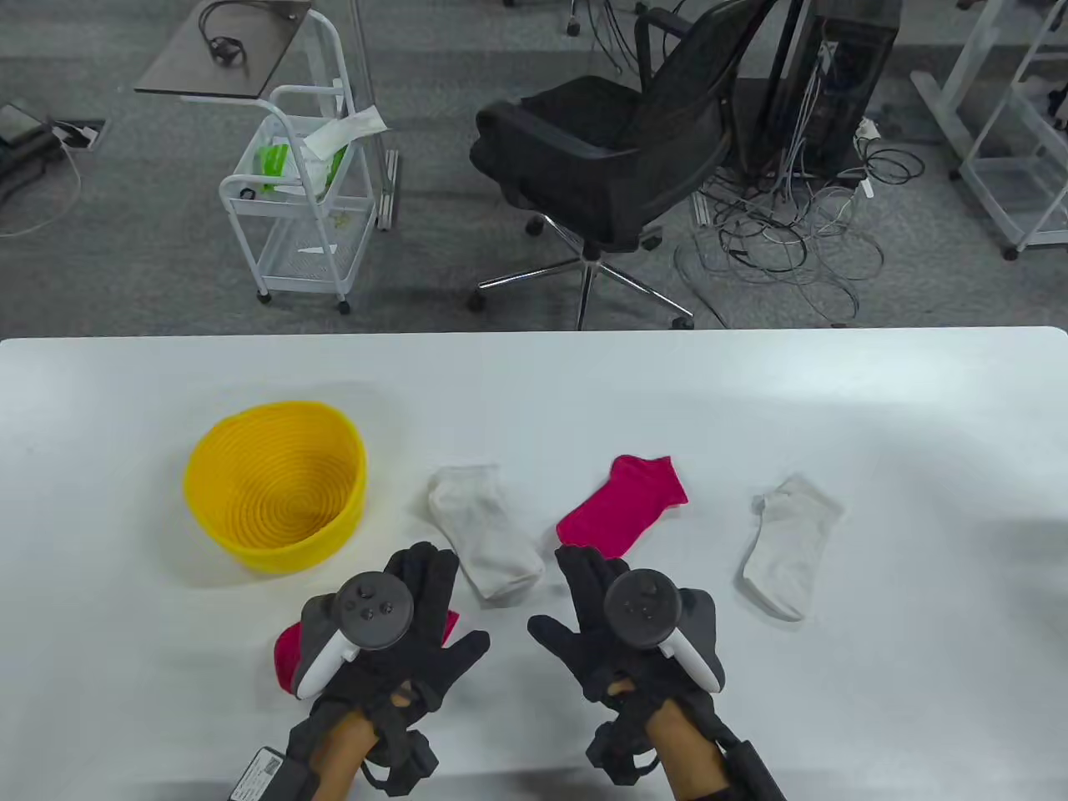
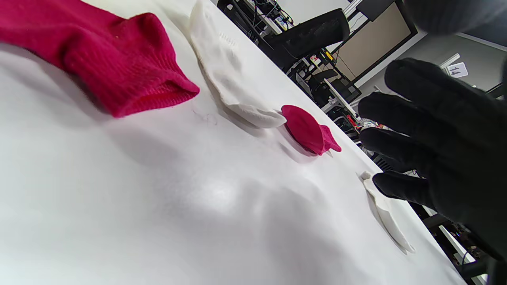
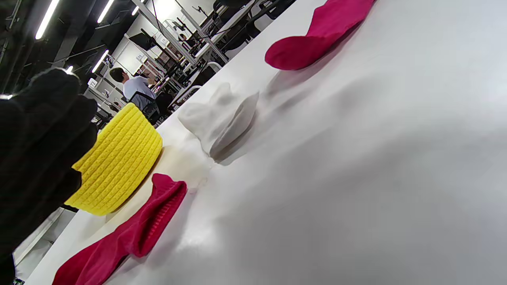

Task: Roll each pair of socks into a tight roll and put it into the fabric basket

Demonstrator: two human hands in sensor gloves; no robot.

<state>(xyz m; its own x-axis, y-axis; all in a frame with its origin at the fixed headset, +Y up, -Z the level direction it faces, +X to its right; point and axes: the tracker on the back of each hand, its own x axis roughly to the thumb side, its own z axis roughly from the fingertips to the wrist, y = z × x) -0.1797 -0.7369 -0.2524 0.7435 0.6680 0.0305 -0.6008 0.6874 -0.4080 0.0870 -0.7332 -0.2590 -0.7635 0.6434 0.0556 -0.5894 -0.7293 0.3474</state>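
Bare table [image 1: 918, 667] open on the right, yellow basket [image 1: 275, 488] blocking far left, perhaps narrow gaps between socks

Bright overhead light glares off the white table [image 1: 876, 400]; wrist views blur slightly.

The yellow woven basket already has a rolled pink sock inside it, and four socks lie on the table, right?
Not quite. The yellow woven basket holds nothing, as the table view shows. The four socks part is right: two pink socks and two white socks lie unrolled on the table.

Basket [image 1: 275, 488] left of socks [image 1: 488, 534]
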